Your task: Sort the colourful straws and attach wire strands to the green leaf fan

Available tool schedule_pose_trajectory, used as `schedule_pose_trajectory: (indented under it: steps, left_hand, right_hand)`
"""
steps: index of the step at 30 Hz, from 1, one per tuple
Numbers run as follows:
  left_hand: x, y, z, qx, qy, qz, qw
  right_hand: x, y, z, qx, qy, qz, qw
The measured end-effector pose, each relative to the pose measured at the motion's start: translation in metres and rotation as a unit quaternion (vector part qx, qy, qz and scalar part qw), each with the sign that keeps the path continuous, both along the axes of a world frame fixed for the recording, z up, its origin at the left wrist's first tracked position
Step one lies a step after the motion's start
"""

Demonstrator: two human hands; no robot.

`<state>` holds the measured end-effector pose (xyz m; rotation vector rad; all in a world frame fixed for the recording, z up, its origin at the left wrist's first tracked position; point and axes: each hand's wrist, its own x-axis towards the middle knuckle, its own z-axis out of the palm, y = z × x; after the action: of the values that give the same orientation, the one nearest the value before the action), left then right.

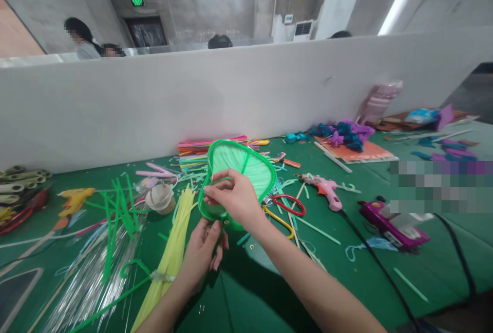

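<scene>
A leaf-shaped piece (263, 168) stands tilted up before me, with pale green thread or mesh stretched inside a bright green fuzzy rim. My left hand (204, 249) is closed on its lower end, thumb on top. In front of its face, my right hand (235, 194) is pinched, thumb against fingertips. A thin curved line, like wire or thread, shows above those fingertips; what they hold is too fine to make out. Just right of the piece lie red and yellow looped handles (287, 206), partly covered by it. A yellow bundle of pipe cleaners (169, 261) lies beside my left forearm.
A pink glue gun (327, 192) with a black cord and a magenta power strip (396, 228) lie right. To the left are a yellow glue gun (75, 202), a white cup (159, 199), green pipe cleaners (111, 230) and clear strips (96, 281). A white partition (154, 107) stands behind.
</scene>
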<state>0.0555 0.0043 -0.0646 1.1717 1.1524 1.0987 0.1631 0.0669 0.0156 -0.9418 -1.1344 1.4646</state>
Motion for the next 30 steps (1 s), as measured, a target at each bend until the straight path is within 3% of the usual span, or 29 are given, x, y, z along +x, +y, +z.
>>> schedule_pose_trajectory:
  steps: [5, 11, 20, 26, 30]
  left_hand:
    - [0.001, 0.000, -0.005, 0.009, 0.008, -0.007, 1.000]
    - [-0.001, 0.000, -0.010, -0.009, 0.012, 0.030, 0.999]
    - [-0.001, 0.000, -0.012, -0.007, 0.035, 0.043, 0.998]
    - [-0.002, 0.001, -0.013, -0.019, 0.052, 0.040, 0.998]
    - [-0.003, 0.001, -0.013, -0.020, 0.050, 0.039, 0.998]
  right_hand:
    - [0.001, -0.001, -0.005, 0.021, -0.004, -0.008, 1.000]
    - [-0.002, -0.001, -0.019, 0.036, -0.012, -0.018, 0.999]
    - [0.003, 0.001, -0.019, 0.036, -0.059, -0.012, 0.998]
    - [0.011, 0.005, -0.020, 0.140, -0.218, -0.037, 0.965]
    - [0.014, 0.007, -0.021, 0.151, -0.206, -0.035, 0.966]
